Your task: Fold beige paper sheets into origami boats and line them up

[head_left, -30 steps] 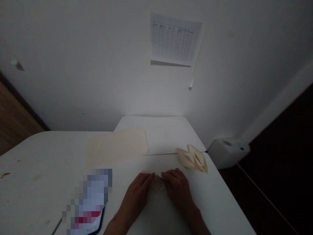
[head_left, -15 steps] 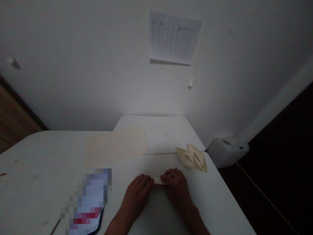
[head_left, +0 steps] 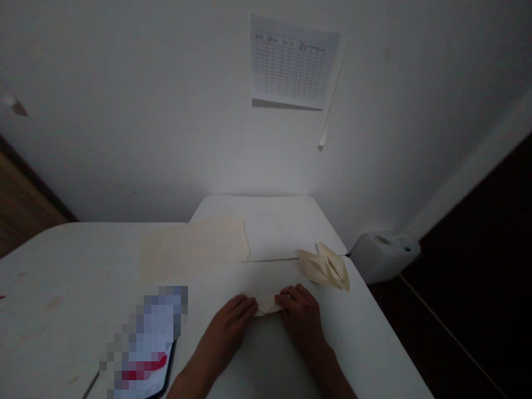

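A small folded piece of cream paper (head_left: 266,305) lies between my hands, low over the white table (head_left: 266,360). At its left end my left hand (head_left: 233,321) is closed, fingers pressed together on the paper. My right hand (head_left: 301,313) pinches the right end between thumb and fingers. Creases show on the stretch of paper between the fingertips; both ends are hidden under the fingers. Just beyond my right hand sits a folded cream paper shape (head_left: 324,267) with several pointed flaps.
Flat cream paper sheets (head_left: 195,249) lie at the back left. A phone (head_left: 152,343), its screen blurred out, rests left of my left arm. A printed chart (head_left: 294,62) hangs on the wall. A whitish plastic container (head_left: 384,257) stands on the right, past the table edge.
My left hand has shifted slightly left, and the gap between the hands is wider. More of the folded paper shows between the fingers. The view has moved a little to the right.
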{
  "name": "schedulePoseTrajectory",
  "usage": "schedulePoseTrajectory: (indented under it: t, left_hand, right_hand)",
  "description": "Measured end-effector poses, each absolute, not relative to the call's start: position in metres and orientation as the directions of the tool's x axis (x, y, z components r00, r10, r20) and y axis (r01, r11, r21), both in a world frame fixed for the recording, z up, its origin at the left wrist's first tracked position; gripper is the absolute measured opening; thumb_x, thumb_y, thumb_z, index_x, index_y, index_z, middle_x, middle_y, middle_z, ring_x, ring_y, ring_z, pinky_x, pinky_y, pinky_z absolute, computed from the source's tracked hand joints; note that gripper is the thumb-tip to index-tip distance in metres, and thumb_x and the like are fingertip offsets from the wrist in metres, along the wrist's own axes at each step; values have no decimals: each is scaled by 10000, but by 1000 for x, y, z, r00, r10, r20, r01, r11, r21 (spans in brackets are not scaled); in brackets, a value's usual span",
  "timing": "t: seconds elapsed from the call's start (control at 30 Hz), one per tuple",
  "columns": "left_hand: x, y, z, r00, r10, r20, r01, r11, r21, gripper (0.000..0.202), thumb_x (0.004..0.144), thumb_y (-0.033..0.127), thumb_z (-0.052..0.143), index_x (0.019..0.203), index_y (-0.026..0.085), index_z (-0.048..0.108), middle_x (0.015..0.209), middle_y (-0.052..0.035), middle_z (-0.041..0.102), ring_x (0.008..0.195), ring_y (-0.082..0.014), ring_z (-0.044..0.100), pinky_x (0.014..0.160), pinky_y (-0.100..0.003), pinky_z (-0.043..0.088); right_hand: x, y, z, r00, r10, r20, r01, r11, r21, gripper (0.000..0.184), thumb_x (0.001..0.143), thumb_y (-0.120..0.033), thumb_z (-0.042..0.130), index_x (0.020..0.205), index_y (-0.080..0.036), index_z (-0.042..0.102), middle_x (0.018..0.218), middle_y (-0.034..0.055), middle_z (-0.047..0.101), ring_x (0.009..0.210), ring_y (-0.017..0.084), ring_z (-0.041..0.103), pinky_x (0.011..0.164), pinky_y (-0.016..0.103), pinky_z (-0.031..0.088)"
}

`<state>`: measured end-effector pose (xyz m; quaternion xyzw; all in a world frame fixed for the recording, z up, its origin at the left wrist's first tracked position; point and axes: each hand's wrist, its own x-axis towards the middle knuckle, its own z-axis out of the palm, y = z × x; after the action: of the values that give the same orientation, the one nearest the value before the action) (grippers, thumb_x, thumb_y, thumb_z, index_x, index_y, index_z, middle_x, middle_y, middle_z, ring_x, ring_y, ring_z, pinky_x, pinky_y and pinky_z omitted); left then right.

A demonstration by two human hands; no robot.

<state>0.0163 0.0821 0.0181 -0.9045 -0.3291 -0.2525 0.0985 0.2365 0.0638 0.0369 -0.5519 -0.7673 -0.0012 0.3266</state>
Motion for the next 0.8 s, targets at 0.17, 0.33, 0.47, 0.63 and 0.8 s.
schedulePoseTrajectory:
  t: [0.17,0.33,0.47,0.63,0.8]
  left_hand:
    - [15,82,24,657,585,476,639,-767,59,515,719,-58,429,1110,195,650,1128,-37,701,1053,-217,632,888,-381,568]
    - [19,78,35,649,634,420,643,-753,142,456,727,-39,463,1072,179,668,1152,-50,688,1086,-231,609,921,-397,554]
    - [19,74,41,635,671,383,638,-735,229,425,737,-11,462,1057,179,666,1183,-59,665,1136,-233,567,962,-403,528]
    - [20,68,43,638,657,402,640,-742,199,415,707,54,514,1090,153,640,1231,-95,629,1169,-282,530,980,-466,504]
    - [33,69,33,617,627,476,695,-717,44,226,846,90,476,962,140,662,1069,-107,685,1063,-271,597,923,-472,529]
  right_hand:
    - [247,64,42,-268,856,443,803,452,-388,371,752,39,563,935,-245,714,914,12,678,851,180,531,770,271,429]
    - [251,59,56,-287,895,342,774,427,-467,464,688,32,533,995,-266,712,1010,9,660,944,189,514,838,289,431]
    - [252,54,65,-264,920,290,793,378,-477,458,650,-11,539,989,-259,720,1084,28,627,998,196,508,905,318,416]
    - [252,52,69,-216,922,322,821,350,-451,299,716,-75,586,930,-240,716,1094,41,604,1008,200,517,954,350,391]
    - [244,58,61,-191,902,387,876,334,-346,130,874,-218,612,762,-208,679,923,40,620,893,178,539,871,321,419]
